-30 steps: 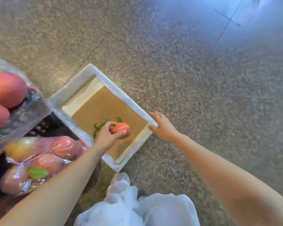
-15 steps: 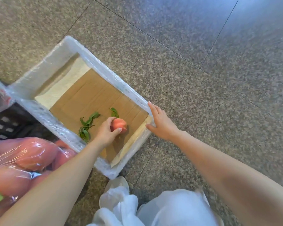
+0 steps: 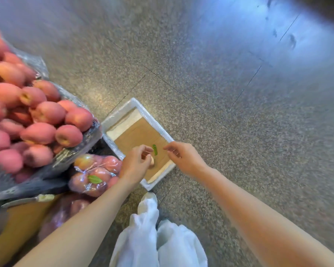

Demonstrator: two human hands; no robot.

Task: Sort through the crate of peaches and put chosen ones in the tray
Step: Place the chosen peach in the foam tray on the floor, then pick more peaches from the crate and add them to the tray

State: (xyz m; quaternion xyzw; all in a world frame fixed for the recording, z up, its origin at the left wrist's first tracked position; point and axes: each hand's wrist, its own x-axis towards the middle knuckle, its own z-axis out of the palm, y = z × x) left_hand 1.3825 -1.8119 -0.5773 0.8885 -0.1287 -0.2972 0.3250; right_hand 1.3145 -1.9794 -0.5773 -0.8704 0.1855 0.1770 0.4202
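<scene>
The white foam tray (image 3: 158, 130) lies on the stone floor, lined with brown cardboard. One pale peach (image 3: 152, 161) rests on the cardboard near the tray's front corner, mostly hidden by my left hand (image 3: 137, 162). That hand hovers just over it with loosely curled fingers and grips nothing. My right hand (image 3: 181, 157) hangs above the tray's right rim, fingers loosely bent and empty. A green leaf (image 3: 154, 149) sits between the two hands. The crate (image 3: 46, 170), lined with plastic, stands at the left, heaped with red peaches (image 3: 39, 120).
A clear plastic bag of peaches (image 3: 96, 170) lies between the crate and the tray, under my left forearm. White cloth-covered feet (image 3: 152, 237) are at the bottom centre. A brown box (image 3: 17, 228) sits at the lower left. Speckled stone floor (image 3: 239, 112) spreads to the right.
My left hand has let go of the peach, which now lies in the tray. My right hand has come off the tray's rim and moved over it. The view has pulled back.
</scene>
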